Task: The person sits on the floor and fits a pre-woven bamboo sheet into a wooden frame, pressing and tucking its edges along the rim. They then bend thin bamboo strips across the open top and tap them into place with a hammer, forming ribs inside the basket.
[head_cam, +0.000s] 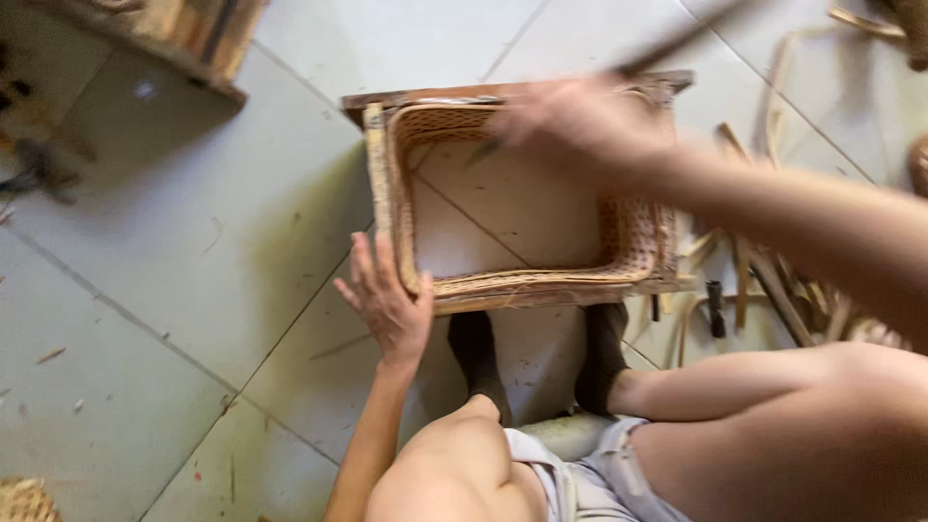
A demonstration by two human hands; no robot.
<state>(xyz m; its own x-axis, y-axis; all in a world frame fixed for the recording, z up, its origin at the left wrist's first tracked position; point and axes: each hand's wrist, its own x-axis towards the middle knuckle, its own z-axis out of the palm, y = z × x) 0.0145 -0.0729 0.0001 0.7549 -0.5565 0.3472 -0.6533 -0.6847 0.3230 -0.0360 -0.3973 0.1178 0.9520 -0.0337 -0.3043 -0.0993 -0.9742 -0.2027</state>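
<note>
A rectangular woven rattan frame (541, 285) with a wooden rim stands on the tiled floor; floor tiles show through its open middle. My left hand (387, 300) clasps its near left corner, fingers flat along the outer wall and thumb over the rim. My right hand (570, 121) is motion-blurred over the far rim, closed on a thin dark strip (686, 37) that runs up to the right. Both my feet in dark socks (478, 353) rest against the frame's near side.
Loose rattan strips and offcuts (744, 251) lie on the floor to the right of the frame. A wooden piece (184, 39) sits at the top left. A small woven item (24, 498) shows at the bottom left corner.
</note>
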